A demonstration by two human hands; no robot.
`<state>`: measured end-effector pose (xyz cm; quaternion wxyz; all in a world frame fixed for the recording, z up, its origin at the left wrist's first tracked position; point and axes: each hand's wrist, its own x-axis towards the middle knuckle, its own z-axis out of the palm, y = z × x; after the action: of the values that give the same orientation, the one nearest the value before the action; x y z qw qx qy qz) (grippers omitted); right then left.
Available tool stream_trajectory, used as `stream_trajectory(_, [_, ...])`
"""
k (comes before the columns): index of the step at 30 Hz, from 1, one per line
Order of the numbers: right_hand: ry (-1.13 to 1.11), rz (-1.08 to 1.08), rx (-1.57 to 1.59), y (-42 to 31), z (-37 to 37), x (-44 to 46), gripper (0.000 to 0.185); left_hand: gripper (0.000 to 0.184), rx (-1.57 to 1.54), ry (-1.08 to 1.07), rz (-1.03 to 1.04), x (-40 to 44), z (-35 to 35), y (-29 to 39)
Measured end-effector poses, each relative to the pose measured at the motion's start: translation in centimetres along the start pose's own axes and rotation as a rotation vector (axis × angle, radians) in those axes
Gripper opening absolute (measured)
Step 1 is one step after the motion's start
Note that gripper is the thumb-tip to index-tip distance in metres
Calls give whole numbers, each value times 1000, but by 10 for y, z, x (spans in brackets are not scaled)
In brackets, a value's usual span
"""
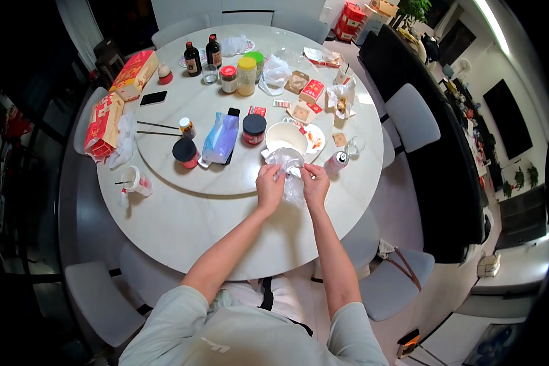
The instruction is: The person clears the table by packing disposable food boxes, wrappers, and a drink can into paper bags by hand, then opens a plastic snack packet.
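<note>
No wording is legible. Red package (103,125), left side: large pale characters, unreadable. Red-and-yellow carton (133,75), far left, and small red box (312,91), far right: printing unreadable. Left dark bottle (192,60) and right dark bottle (213,52), far side: label lettering too small. White mark (216,346), shirt (250,335), near side: indistinct.

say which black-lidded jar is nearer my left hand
The jar just right of the blue pouch; the other jar, left of the pouch, stands farther away.

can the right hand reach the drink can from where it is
Likely yes: the drink can stands just beside the right hand with nothing visible between them, though that hand seems to be holding clear plastic.
</note>
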<state>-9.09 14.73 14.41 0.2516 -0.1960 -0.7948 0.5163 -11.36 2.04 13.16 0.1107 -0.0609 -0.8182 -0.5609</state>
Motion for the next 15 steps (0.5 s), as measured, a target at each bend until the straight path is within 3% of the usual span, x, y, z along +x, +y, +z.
stream_trajectory(7, [-104,-73,6,-4,15,70,23,30,27,83,-11,58,33,8])
stream_trajectory(15, [-263,-248,-75,44,50,127,26,32,161,116,-103,97,69,-10])
